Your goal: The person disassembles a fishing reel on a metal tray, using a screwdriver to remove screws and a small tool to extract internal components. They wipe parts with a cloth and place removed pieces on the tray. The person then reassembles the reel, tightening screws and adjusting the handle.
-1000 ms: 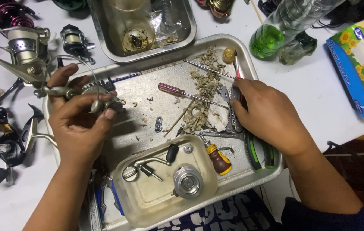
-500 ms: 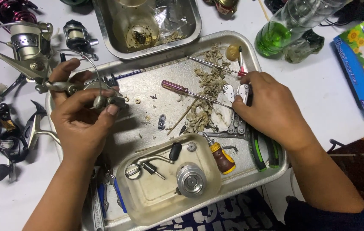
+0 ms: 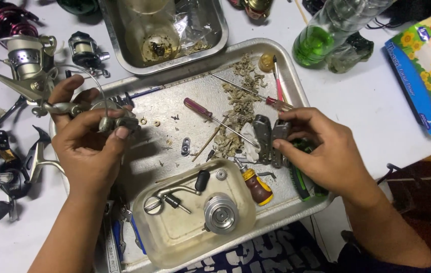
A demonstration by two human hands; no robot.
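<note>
The left hand [image 3: 88, 151] pinches a reel body [image 3: 108, 117] between thumb and fingers, holding it over the left edge of a metal tray [image 3: 301, 96] on the white surface [image 3: 362, 101]. The right hand [image 3: 324, 151] closes its fingertips on a grey folding multi-tool [image 3: 270, 139] lying in the tray. Beside the tool sit a red-handled screwdriver [image 3: 210, 115] and a heap of debris [image 3: 238, 108]. A plastic tub [image 3: 175, 237] near the tray's front holds a spool [image 3: 220, 213].

A maroon-handled screwdriver [image 3: 203, 108] on a silver tray [image 3: 296, 91], a green bottle [image 3: 321, 35], a yellow-capped brown bottle [image 3: 256, 184]
</note>
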